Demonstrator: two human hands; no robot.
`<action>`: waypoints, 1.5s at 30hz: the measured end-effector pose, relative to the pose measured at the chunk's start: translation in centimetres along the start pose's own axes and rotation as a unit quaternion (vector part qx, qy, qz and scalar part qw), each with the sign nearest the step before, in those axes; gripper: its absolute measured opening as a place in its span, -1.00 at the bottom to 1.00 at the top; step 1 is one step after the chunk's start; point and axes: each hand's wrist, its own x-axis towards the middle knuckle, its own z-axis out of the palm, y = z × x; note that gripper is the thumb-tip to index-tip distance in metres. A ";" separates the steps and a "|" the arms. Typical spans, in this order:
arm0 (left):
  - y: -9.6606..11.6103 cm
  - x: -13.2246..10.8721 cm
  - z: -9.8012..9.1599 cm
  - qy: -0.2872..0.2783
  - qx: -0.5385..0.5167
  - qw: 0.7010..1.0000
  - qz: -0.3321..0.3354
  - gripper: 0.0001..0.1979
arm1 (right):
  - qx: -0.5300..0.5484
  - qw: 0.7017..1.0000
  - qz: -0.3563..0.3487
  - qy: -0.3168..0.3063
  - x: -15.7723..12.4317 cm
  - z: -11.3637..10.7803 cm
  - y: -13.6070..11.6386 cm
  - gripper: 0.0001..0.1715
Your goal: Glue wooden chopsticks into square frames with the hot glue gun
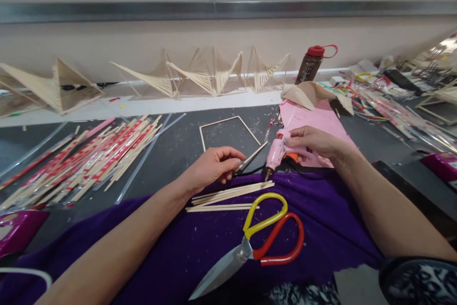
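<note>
My right hand (309, 143) is closed round the handle of a pink glue gun (274, 153), whose nozzle points down over the ends of some loose wooden sticks (228, 194). Between the fingers of my left hand (220, 164) is a single wooden stick (254, 156), slanting up to the right. Just behind that hand, a frame of joined sticks (219, 121) lies flat on the dark table; its near part is hidden by the hand. Large scissors (246, 248) with one yellow and one red handle rest on the purple cloth (160, 248) in front of me.
Packs of wooden sticks (89, 157) spread over the left of the table. Several stick models (193, 76) stand along the wall. A red-capped bottle (307, 67) stands behind a pink sheet (323, 122). More packets and wires (385, 100) clutter the right.
</note>
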 end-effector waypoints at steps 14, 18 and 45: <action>-0.4 0.1 -0.3 0.041 0.031 0.999 -0.004 -0.78 | -0.213 0.977 0.010 -0.023 0.5 2.7 -0.3 -0.55; -0.3 -0.1 -0.3 0.034 -0.003 0.999 0.004 -0.77 | -0.458 0.884 -0.055 0.078 -0.5 2.6 -0.9 -0.58; 0.9 -0.5 -3.0 0.060 -0.219 0.974 0.003 -0.78 | 0.074 0.956 -0.220 0.176 4.0 5.5 -5.1 -0.75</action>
